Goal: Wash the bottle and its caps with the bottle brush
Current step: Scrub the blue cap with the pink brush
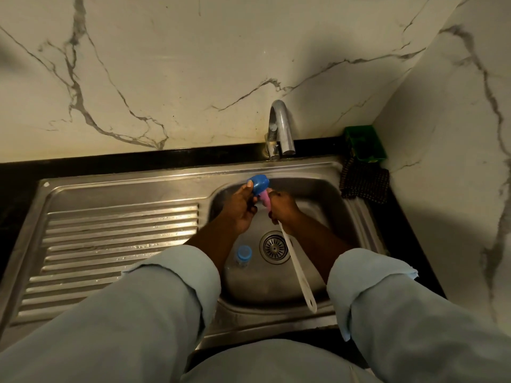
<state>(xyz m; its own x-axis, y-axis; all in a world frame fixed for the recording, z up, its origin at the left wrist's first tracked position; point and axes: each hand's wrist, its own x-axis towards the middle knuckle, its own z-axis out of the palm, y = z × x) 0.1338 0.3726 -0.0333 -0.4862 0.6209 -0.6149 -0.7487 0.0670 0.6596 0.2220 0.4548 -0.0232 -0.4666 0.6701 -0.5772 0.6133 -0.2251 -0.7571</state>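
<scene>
The sink (124, 189) held a clear bottle (243, 257) with a blue top, just beside the drain (273, 247). Above the basin, the left hand (240, 208) gripped a round blue cap (261, 183). The right hand (284, 208) gripped the white-handled brush (297, 272), its pink head at the cap.

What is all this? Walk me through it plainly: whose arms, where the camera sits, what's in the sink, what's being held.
No machine here: these are a person's two bare arms, filmed by one wide-angle camera worn on the head, looking down. Below is a steel sink under a tap. The left hand holds a blue cap; the right hand grips a bottle brush near its pink head, which meets the cap. A clear bottle with a blue top sits in the basin beside the drain. A green container and a dark cloth lie in the right corner.
</scene>
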